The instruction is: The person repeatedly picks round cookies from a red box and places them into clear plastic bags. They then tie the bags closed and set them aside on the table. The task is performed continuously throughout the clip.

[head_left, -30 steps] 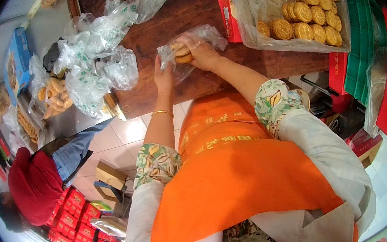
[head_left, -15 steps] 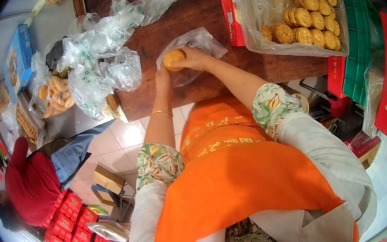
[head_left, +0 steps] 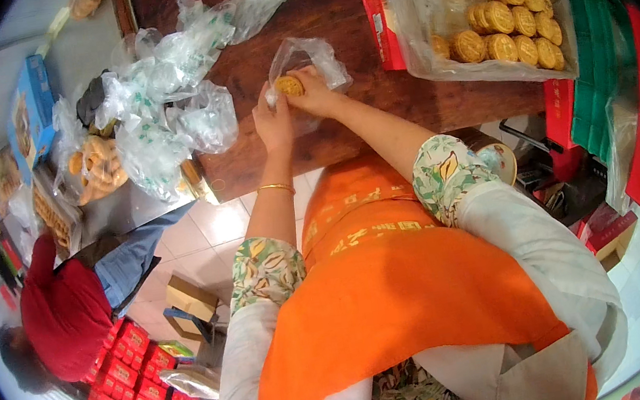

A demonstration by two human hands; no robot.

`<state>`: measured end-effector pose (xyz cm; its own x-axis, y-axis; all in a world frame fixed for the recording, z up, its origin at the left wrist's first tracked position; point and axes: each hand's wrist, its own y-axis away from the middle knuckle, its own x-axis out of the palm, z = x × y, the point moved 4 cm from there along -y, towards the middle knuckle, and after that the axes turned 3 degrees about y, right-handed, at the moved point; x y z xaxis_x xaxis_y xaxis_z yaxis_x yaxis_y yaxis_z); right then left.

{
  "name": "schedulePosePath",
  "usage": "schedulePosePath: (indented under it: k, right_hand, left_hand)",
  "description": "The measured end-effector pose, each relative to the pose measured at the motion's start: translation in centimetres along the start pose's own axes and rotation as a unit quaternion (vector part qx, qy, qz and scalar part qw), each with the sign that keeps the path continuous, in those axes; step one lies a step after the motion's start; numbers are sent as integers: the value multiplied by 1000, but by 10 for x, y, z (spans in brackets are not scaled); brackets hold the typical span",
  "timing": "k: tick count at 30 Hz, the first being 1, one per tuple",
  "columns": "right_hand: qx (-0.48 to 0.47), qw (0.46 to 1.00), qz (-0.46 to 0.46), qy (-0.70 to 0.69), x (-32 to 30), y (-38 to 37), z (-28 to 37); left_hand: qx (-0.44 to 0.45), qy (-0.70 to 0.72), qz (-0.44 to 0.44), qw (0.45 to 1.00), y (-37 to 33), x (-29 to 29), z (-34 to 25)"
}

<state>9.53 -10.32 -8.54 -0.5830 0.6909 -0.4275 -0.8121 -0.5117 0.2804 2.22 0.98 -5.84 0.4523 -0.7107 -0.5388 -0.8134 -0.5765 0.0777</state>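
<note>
Over the wooden table, my right hand [head_left: 314, 93] is closed round golden mooncakes [head_left: 289, 85], with one round stamped face showing; how many lie behind it is hidden. Close beside it, the fingers of my left hand [head_left: 274, 122] are pinched together on the edge of a clear plastic bag [head_left: 322, 54]. The bag spreads out behind and around both hands, its far end loose and crumpled. To the right, a lined box [head_left: 435, 2] holds several stacks of similar mooncakes [head_left: 499, 18].
Crumpled clear bags [head_left: 153, 80] lie across the left of the wooden table [head_left: 405, 109]. A bag of tan pastries [head_left: 100, 169] and a blue box [head_left: 32, 103] stand farther left. A person in red [head_left: 70, 314] is at the lower left, by stacked red boxes [head_left: 130, 375].
My left hand has moved up beside the mooncakes, its fingers now at the bag's edge. The mooncakes have turned slightly in my right hand, and the bag stands up more behind them.
</note>
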Motion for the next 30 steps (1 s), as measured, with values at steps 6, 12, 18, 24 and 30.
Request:
schedulePosePath:
  k: [6, 12, 18, 24, 30]
  right_hand:
    - [-129, 987, 44, 79, -51, 33, 44]
    - [-53, 976, -191, 89, -245, 68, 84]
    - [56, 861, -5, 505, -420, 49, -39]
    - [212, 831, 269, 439, -414, 27, -17]
    - [123, 812, 307, 480, -418, 14, -43]
  left_hand:
    - [-49, 76, 55, 994, 1, 1, -12]
    - [-14, 64, 35, 997, 1, 2, -10]
    - [-52, 41, 18, 998, 6, 0, -10]
    - [-67, 6, -9, 998, 15, -10, 8]
    - [-72, 35, -34, 996, 17, -2, 2]
